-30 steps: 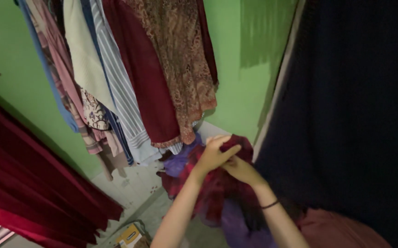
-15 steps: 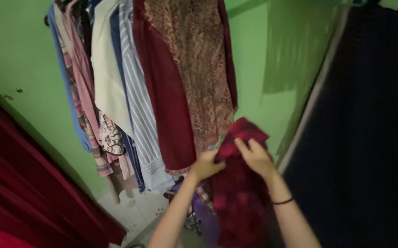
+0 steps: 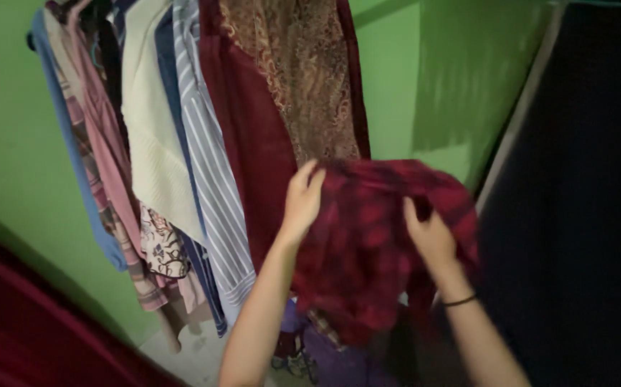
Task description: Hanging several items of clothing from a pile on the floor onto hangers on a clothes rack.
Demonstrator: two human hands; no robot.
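I hold a red and dark plaid shirt (image 3: 368,251) up in front of me with both hands. My left hand (image 3: 302,202) grips its upper left edge, fingers curled over the cloth. My right hand (image 3: 431,236), with a thin dark band on the wrist, grips the cloth further right. The shirt hangs spread between the two hands, in front of the hanging clothes.
A row of hanging clothes (image 3: 181,143) fills the upper left: blue, pink, cream, striped, maroon and brown lace pieces. Green wall (image 3: 425,86) behind. A dark curtain (image 3: 583,201) on the right, red cloth (image 3: 16,322) at lower left, purple cloth (image 3: 332,358) below.
Both hands have lifted the plaid shirt from the low pile and moved apart, spreading it open at chest height. The view has tilted upward.
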